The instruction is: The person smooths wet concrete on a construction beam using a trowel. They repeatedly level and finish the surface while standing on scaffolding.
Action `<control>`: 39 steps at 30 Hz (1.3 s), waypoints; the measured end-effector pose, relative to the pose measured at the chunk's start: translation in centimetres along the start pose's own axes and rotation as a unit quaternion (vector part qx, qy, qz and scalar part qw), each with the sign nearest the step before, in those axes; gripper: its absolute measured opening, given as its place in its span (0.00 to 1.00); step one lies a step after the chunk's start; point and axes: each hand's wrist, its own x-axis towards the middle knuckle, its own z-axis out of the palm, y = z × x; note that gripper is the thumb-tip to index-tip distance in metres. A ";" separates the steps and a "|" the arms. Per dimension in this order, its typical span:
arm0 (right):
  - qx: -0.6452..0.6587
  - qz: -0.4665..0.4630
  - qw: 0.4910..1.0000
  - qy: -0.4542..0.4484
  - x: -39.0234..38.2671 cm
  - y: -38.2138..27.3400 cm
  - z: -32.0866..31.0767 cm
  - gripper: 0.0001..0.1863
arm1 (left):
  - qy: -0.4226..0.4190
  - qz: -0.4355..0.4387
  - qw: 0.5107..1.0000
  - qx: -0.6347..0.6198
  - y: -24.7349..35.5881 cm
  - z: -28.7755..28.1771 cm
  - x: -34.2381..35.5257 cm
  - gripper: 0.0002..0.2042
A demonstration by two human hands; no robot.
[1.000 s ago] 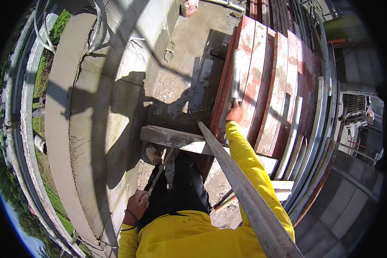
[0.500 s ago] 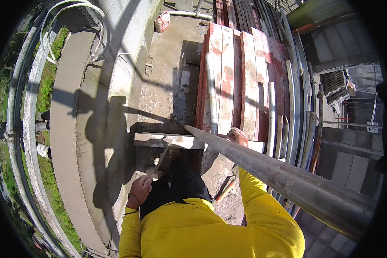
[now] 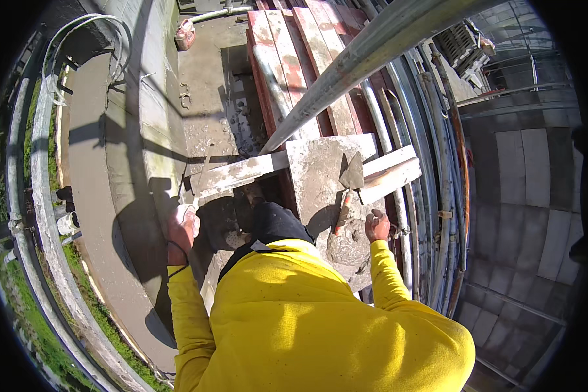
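Note:
At the lower left, my left hand [image 3: 184, 228] is closed, and a pale part shows at its fingertips. What it grips cannot be made out. A thin grey strip [image 3: 204, 171] stands just beyond it. My right hand [image 3: 377, 225] is curled at the right side of a mortar-smeared board [image 3: 317, 163], its fingertips hidden. On that board a pointing trowel [image 3: 353, 173] lies with its orange handle toward me, beside a heap of wet mortar [image 3: 349, 251]. The board overlaps a pale plank [image 3: 238, 176].
A thick metal pole [image 3: 346, 72] slants over red-stained planks [image 3: 284, 49]. Several scaffold tubes [image 3: 438, 189] run along the right. A concrete wall [image 3: 157, 85] rises on the left, with a coiled pale hose [image 3: 121, 46]. A red can [image 3: 185, 34] stands at the back.
My right hand has left the plank by the pole and come down beside the board. The board now overlaps the plank, with more of the trowel showing. My view has shifted.

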 end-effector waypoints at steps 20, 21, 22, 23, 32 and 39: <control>0.380 -0.385 0.759 -0.362 -17.1 -49.4 7.0 0.14 | 0.028 0.204 0.966 -0.158 12.6 6.1 -7.3 0.15; 0.365 -0.393 0.749 -0.389 -17.0 -50.4 7.2 0.14 | 0.037 0.211 0.962 -0.167 12.4 5.8 -6.6 0.15; 0.351 -0.400 0.738 -0.416 -16.7 -51.8 7.4 0.14 | 0.039 0.200 0.967 -0.151 12.3 5.3 -5.6 0.15; 0.336 -0.406 0.726 -0.442 -16.5 -53.2 7.7 0.14 | 0.062 0.197 0.970 -0.127 12.3 5.0 -4.8 0.15; 0.195 -0.586 0.712 -0.334 -10.9 -72.1 11.8 0.12 | 0.160 0.130 0.973 -0.100 13.4 2.2 -2.9 0.23; 0.076 -0.747 0.660 0.005 -9.1 -83.0 15.0 0.13 | 0.209 0.051 0.969 -0.126 7.4 3.0 -8.4 0.19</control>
